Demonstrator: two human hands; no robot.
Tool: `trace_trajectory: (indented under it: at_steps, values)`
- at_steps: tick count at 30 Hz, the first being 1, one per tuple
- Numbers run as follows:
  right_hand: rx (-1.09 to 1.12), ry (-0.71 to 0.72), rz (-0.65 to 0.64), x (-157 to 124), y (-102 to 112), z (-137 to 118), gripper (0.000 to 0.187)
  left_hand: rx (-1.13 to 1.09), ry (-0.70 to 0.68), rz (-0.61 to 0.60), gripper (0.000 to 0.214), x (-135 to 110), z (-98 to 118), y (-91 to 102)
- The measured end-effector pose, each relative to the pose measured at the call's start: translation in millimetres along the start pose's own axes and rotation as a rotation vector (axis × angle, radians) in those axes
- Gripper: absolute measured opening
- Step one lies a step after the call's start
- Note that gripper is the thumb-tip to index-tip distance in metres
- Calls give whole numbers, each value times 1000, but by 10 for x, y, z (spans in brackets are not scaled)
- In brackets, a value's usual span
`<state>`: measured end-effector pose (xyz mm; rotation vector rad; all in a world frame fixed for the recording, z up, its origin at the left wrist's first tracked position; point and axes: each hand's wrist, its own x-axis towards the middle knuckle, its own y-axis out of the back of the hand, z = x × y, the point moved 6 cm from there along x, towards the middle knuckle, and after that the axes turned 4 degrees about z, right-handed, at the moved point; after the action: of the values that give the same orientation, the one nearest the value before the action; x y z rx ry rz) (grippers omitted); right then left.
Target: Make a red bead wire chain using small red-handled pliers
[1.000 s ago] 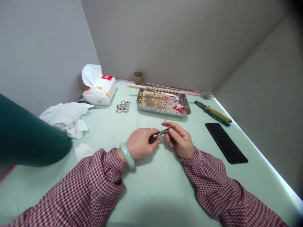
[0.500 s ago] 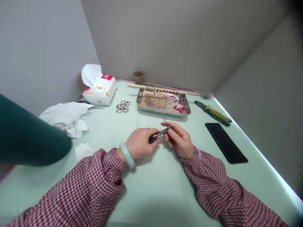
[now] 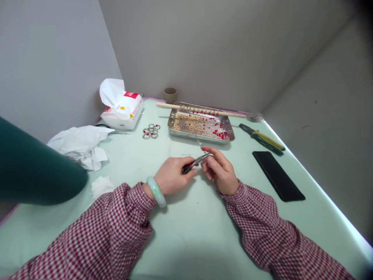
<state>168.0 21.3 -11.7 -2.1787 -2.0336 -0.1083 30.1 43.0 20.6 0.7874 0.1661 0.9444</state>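
Note:
My left hand (image 3: pixel 174 175) is wrapped round the black and red handles of small jewelry pliers (image 3: pixel 194 164), whose metal jaws point right. At the jaw tips my right hand (image 3: pixel 220 170) pinches one end of a beaded wire (image 3: pixel 201 146) with a red bead on it. The wire rises from the fingers toward the tray. What lies exactly between the jaws and fingertips is too small to make out. A thin pin (image 3: pixel 186 155) rests on the table just beyond my left hand.
Behind my hands stands a metal tray (image 3: pixel 186 136) of gold, clear and red beads, crossed by a wooden stick (image 3: pixel 236 114). Beaded rings (image 3: pixel 151 131), a tissue pack (image 3: pixel 122 111) and scissors (image 3: pixel 122 132) lie left; large pliers (image 3: pixel 262 140) and a black case (image 3: pixel 278 177) right.
The small pliers' jaws have tilted up slightly at my right fingertips. The beaded wire and its red bead have shifted up and a little left. Both forearms have stayed in place.

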Motion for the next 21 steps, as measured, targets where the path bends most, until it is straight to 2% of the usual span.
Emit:
trace_trajectory:
  at_steps: [8,13,21]
  values:
    - [-116,-14,-20,-6,-18,-27,25,2,-8,0,11,-3,-6,0]
    - [-173,-3,-26,0,-21,-31,33,11,-9,4,11,-9,-14,-7]
    - [-156,-36,-19,3,-17,0,31,88,-16,37,8,-15,-1,11]
